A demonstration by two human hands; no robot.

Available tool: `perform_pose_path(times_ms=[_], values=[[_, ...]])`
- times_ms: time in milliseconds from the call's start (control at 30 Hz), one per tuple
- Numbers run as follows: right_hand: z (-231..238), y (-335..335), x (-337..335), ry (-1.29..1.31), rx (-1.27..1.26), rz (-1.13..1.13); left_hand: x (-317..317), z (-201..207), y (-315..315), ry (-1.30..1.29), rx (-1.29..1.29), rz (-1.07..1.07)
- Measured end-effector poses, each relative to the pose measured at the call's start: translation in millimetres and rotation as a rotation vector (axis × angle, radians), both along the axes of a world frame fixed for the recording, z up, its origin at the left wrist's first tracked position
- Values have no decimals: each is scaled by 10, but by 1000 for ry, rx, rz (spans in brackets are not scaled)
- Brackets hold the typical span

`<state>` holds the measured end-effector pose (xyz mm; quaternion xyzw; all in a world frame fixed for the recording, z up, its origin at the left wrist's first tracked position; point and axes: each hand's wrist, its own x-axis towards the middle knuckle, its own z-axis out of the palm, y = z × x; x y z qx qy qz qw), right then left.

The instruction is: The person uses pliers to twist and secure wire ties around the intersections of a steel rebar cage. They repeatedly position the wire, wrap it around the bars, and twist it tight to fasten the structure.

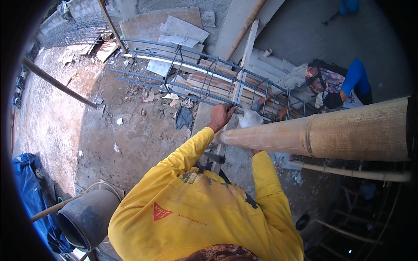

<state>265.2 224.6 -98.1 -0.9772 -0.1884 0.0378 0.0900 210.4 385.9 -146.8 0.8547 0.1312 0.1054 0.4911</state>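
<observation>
My left hand (221,116), bare below a yellow sleeve, closes at the near long bar of a rebar cage (204,91). Its fingertips meet the ribbed steel where a timber strip (246,65) crosses. A thick bamboo pole (357,130) passes over my right wrist. Beyond it, in line with that forearm, a whitish glove that seems to be my right hand (250,118) rests close to the same bar. Its fingers are blurred and partly covered, so any hold is hidden. Square stirrups link the cage's long bars.
A co-worker in blue sleeves (356,76) crouches at the cage's right end, one gloved hand near it. Planks (217,80) and broken boards (180,30) lie behind. A bucket-like drum (89,217) and blue tarp (32,191) are at lower left. A thinner bamboo pole (348,171) runs at right.
</observation>
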Motion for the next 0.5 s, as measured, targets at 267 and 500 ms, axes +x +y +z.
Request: perform_pose_path(times_ms=[267,500], values=[[78,-10,565,144,46,356,62,-178,-59,-183,142,13],[-309,-96,1090,587,254,507,77,-226,-56,-221,184,23]])
